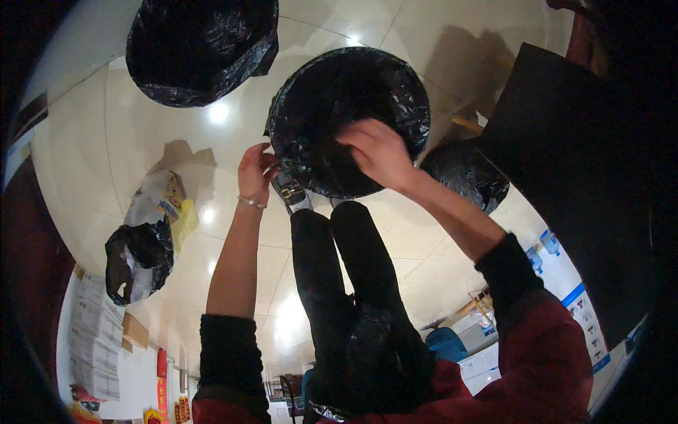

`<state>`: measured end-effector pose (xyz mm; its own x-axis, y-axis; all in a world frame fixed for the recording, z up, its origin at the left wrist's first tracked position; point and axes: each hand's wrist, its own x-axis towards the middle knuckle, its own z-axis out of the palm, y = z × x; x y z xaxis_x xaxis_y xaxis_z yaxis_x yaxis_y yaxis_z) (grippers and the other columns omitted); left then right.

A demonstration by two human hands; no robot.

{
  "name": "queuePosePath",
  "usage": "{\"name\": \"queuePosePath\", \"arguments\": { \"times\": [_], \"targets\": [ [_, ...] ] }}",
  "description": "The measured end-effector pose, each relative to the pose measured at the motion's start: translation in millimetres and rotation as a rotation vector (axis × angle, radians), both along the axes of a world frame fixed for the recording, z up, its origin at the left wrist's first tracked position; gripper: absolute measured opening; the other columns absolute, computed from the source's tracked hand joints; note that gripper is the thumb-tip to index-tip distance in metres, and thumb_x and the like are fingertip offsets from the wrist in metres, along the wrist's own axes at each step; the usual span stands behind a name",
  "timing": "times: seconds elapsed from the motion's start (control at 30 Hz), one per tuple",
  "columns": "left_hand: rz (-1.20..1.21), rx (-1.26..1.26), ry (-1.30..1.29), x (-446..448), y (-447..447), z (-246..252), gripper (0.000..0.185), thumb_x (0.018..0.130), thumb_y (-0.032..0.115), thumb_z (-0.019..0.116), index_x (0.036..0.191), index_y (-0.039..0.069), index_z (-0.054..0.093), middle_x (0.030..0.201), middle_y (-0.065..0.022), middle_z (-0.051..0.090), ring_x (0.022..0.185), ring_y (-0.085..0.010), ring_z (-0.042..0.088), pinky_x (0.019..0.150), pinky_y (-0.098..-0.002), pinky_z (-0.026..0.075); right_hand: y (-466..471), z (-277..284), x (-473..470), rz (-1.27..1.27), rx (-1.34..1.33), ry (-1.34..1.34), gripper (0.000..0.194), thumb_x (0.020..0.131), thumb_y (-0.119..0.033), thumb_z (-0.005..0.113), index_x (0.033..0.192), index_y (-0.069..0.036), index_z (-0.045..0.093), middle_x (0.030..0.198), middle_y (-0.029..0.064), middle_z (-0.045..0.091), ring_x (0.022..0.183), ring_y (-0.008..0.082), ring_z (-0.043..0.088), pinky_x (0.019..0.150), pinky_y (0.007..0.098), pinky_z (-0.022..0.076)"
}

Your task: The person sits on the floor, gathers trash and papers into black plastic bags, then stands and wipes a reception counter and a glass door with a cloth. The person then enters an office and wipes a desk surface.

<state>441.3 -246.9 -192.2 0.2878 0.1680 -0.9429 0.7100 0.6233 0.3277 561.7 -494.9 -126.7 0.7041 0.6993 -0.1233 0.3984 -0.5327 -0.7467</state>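
Note:
A round bin lined with a black plastic garbage bag [318,90] stands on the floor before me, the bag folded over its rim. My left hand [255,170], with a bracelet at the wrist, is at the bin's left edge; its fingers are bent and apart, with nothing seen between them. Over the bin's mouth is my right hand [378,153], blurred, fingers curled downward; whether it pinches anything is hidden. Shiny black plastic [371,334] rests on my lap.
Another black-lined bin [204,53] stands at upper left. On the floor at left lie a crumpled black bag [143,254] and clear plastic packaging [151,201]. A black bag [469,175] sits by the dark furniture [556,159] at right. White boxes [95,339] are stacked at lower left.

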Motion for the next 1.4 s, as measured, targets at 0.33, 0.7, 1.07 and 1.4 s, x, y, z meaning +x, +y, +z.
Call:
{"name": "queuePosePath", "arguments": {
  "times": [0.33, 0.7, 1.07, 1.4],
  "targets": [
    [-0.559, 0.306, -0.183, 34, -33, 29, 0.050, 0.078, 0.018, 0.065, 0.120, -0.001, 0.047, 0.107, -0.0118, 0.061, 0.092, -0.0212, 0.059, 0.077, -0.0315, 0.049, -88, -3, 77, -0.202, -0.029, 0.406, 0.060, 0.075, 0.011, 0.053, 0.130, -0.009, 0.041, 0.121, 0.0109, 0.049, 0.099, 0.0204, 0.051, 0.080, 0.0316, 0.0459],
    [-0.457, -0.034, -0.013, -58, 15, 82, 0.045, 0.078, 0.004, 0.062, 0.122, -0.002, 0.049, 0.116, -0.0083, 0.058, 0.102, -0.0191, 0.054, 0.091, -0.0308, 0.043, -82, 39, 42, -0.849, 0.149, 1.166, 0.019, 0.087, -0.020, 0.052, 0.099, -0.007, 0.059, 0.083, 0.0004, 0.060, 0.071, 0.0105, 0.055, 0.065, 0.0264, 0.0482],
    [-0.116, -0.356, -0.073, -85, -9, 115, 0.046, 0.077, -0.003, 0.060, 0.121, 0.001, 0.049, 0.116, -0.0100, 0.057, 0.103, -0.0256, 0.057, 0.087, -0.0381, 0.050, -39, 103, 36, -0.989, 1.137, 1.649, 0.039, 0.085, -0.020, 0.057, 0.117, 0.003, 0.052, 0.110, 0.0122, 0.060, 0.099, 0.0230, 0.058, 0.092, 0.0357, 0.0442],
    [-0.136, -0.270, -0.012, -88, -9, 132, 0.048, 0.075, -0.004, 0.061, 0.122, -0.001, 0.049, 0.119, -0.0100, 0.056, 0.108, -0.0246, 0.054, 0.095, -0.0351, 0.043, -53, 129, 44, -0.127, 0.035, 0.494, 0.028, 0.075, -0.003, 0.063, 0.100, -0.002, 0.053, 0.081, 0.0050, 0.055, 0.072, 0.0140, 0.055, 0.064, 0.0307, 0.0453]
  ]
}}
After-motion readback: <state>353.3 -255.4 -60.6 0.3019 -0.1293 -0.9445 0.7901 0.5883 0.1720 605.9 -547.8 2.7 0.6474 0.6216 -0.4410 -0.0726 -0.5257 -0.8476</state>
